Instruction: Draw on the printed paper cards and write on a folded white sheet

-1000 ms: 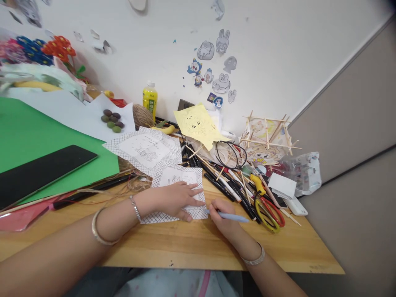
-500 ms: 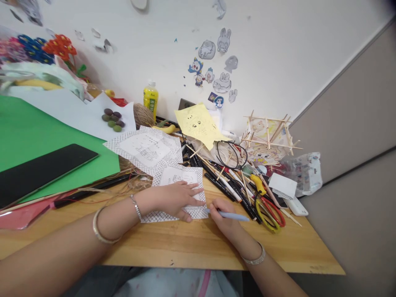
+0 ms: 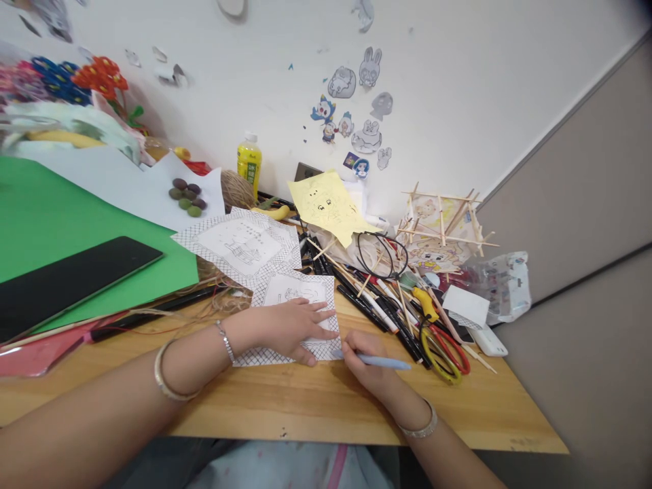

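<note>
My left hand [image 3: 293, 329] lies flat with its fingers spread on a white sheet of paper [image 3: 326, 299] that has a line drawing and a crosshatched border. Much of that drawing is covered by the hand. In my right hand [image 3: 369, 363] is a light blue pen [image 3: 390, 362], pinched between thumb and fingers, its tip at the sheet's lower right edge. A second drawn sheet [image 3: 237, 241] with the same kind of border lies just behind, its lower part close against the first.
A black tablet [image 3: 76, 285] rests on green paper [image 3: 30, 204] at left. Right of the sheets are a pile of black markers [image 3: 361, 305], wooden sticks and red-and-yellow scissors [image 3: 443, 353]. Behind stand a yellow bottle [image 3: 248, 163] and a stick frame [image 3: 441, 231].
The pen in my right hand has shifted slightly, its tip a little lower and farther left at the paper's edge. My left hand stays in place on the sheet.
</note>
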Demonstrator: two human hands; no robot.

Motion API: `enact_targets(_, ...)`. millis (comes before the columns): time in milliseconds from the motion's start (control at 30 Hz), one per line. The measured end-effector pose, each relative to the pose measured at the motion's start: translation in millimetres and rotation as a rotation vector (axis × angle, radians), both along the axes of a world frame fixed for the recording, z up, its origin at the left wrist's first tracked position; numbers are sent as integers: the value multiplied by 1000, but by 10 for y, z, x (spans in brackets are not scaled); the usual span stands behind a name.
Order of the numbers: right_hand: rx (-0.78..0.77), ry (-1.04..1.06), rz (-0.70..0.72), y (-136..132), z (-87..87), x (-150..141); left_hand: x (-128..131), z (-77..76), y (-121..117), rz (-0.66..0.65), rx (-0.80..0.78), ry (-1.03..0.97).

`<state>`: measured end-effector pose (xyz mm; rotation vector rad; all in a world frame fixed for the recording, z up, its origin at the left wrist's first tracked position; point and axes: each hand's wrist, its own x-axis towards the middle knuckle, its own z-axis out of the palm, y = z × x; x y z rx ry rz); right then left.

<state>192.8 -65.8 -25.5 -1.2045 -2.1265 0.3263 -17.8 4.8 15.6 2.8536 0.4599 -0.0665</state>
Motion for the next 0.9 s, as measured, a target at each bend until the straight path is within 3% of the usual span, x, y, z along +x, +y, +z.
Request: enact_targets(900, -77, -8, 69, -14, 8, 0, -4, -22, 10, -1, -30, -37)
